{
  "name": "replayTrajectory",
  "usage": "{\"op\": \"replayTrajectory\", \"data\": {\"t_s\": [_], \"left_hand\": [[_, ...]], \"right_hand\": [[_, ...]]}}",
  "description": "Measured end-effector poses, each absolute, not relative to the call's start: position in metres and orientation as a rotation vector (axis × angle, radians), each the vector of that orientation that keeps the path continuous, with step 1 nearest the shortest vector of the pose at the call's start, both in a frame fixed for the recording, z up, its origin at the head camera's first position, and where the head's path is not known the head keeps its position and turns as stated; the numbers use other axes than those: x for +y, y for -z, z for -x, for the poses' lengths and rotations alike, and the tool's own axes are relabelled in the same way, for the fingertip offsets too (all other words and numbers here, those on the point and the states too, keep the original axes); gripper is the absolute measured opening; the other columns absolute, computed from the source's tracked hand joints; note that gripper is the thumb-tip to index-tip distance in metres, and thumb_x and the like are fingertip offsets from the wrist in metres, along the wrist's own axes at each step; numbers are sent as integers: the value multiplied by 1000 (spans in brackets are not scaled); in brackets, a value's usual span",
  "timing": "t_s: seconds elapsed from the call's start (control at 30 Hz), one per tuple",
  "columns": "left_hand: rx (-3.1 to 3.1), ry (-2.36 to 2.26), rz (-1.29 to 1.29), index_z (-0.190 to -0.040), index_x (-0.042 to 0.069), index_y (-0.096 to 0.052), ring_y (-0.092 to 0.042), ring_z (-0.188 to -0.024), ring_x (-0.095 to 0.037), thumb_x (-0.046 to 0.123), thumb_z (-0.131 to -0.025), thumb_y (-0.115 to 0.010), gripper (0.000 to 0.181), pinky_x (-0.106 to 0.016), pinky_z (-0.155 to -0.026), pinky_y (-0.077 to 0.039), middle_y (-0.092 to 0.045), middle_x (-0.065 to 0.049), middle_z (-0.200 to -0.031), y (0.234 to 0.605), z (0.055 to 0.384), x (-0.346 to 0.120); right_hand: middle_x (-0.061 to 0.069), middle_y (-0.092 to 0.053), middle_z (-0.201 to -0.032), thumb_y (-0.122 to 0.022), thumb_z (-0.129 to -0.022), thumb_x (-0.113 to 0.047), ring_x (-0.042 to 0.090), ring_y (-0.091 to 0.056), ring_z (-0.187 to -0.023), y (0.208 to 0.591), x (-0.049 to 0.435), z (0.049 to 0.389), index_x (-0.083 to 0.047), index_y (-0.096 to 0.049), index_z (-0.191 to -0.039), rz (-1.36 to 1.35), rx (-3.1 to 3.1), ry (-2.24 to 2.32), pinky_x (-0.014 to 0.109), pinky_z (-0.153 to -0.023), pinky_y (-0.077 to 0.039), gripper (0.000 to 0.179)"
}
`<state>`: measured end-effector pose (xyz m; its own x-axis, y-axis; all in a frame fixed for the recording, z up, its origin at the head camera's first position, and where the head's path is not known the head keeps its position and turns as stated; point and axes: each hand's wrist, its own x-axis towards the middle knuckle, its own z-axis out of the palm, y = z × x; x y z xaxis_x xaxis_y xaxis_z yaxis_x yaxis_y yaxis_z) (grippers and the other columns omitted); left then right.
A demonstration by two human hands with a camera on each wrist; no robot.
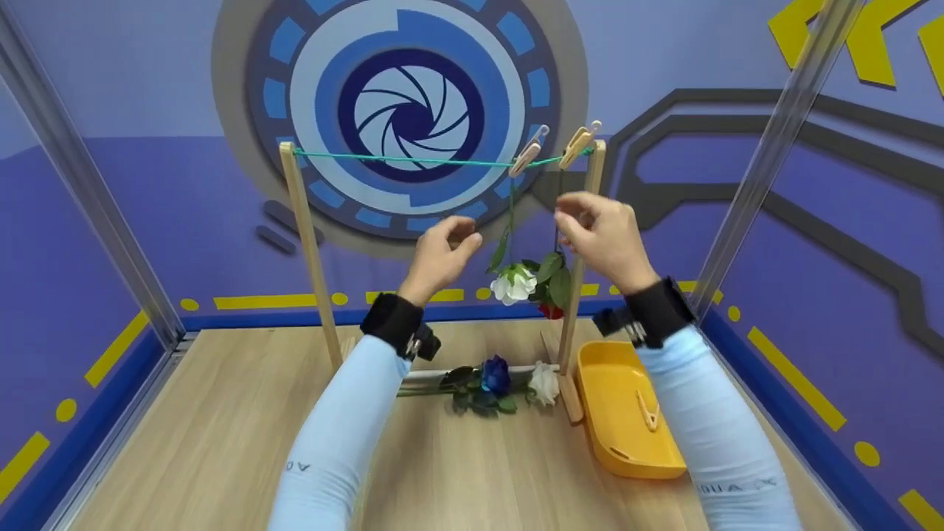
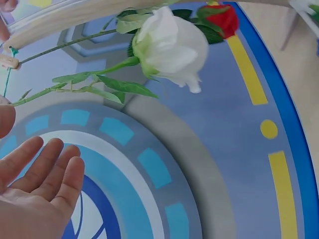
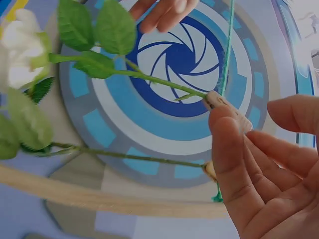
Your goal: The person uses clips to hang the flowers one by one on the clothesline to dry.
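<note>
A white rose (image 1: 512, 285) and a red rose (image 1: 550, 310) hang head down from a green string (image 1: 413, 159). One clothespin (image 1: 526, 157) clips the white rose's stem to the string; a second clothespin (image 1: 577, 147) clips the red rose's stem near the right post. My left hand (image 1: 441, 254) is raised left of the white rose, fingers relaxed and holding nothing. Below the clothespins is my right hand (image 1: 605, 240), overlapping the red rose's stem. In the right wrist view, its thumb and fingers (image 3: 227, 154) are spread apart beside the white rose's clothespin (image 3: 227, 109).
Two wooden posts, left (image 1: 310, 251) and right (image 1: 582, 280), carry the string. On the table (image 1: 243, 442) lie a blue rose (image 1: 495, 375) and another white rose (image 1: 545, 383). A yellow tray (image 1: 612, 398) at the right holds a clothespin (image 1: 649, 411).
</note>
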<state>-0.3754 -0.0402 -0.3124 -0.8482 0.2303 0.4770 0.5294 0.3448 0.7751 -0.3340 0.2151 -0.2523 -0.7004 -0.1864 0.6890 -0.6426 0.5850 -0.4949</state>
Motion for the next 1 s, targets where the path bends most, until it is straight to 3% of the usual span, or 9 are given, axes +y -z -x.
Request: {"op": "replayTrajectory", "data": {"t_s": [0.17, 0.33, 0.7, 1.0], "left_hand": [[-2448, 1408, 746, -147, 1, -53, -55, -131, -34, 23, -109, -55, 44, -43, -109, -45, -56, -20, -143, 325, 359, -52], [-2593, 1271, 762, -150, 4, -50, -50, -137, -34, 28, -109, -55, 48, -47, -113, -41, -52, -18, -148, 336, 345, -64], [-2650, 996, 735, -144, 1, -57, -52, -135, -36, 29, -106, -60, 47, -51, -112, -43, -57, -20, -144, 384, 308, -58], [-2522, 823, 846, -139, 0, -61, -59, -125, -37, 25, -103, -65, 44, -54, -106, -46, -62, -20, -134, 423, 284, -48]], "right_hand": [[16, -75, -104, -68, -99, -5, 25, -70, -80, 284, 232, 320, 3, -74, -116, -737, -2250, -900, 22, -73, -53, 19], [15, -73, -103, -67, -100, -5, 23, -68, -83, 314, 242, 308, 3, -73, -116, -789, -2230, -899, 24, -73, -54, 19], [16, -72, -106, -70, -95, 2, 24, -69, -89, 386, 245, 291, 4, -72, -117, -731, -2091, -967, 19, -80, -54, 22], [17, -71, -112, -73, -94, 1, 32, -69, -98, 437, 240, 269, 3, -71, -119, -550, -2168, -939, 46, -84, -59, 25]]}}
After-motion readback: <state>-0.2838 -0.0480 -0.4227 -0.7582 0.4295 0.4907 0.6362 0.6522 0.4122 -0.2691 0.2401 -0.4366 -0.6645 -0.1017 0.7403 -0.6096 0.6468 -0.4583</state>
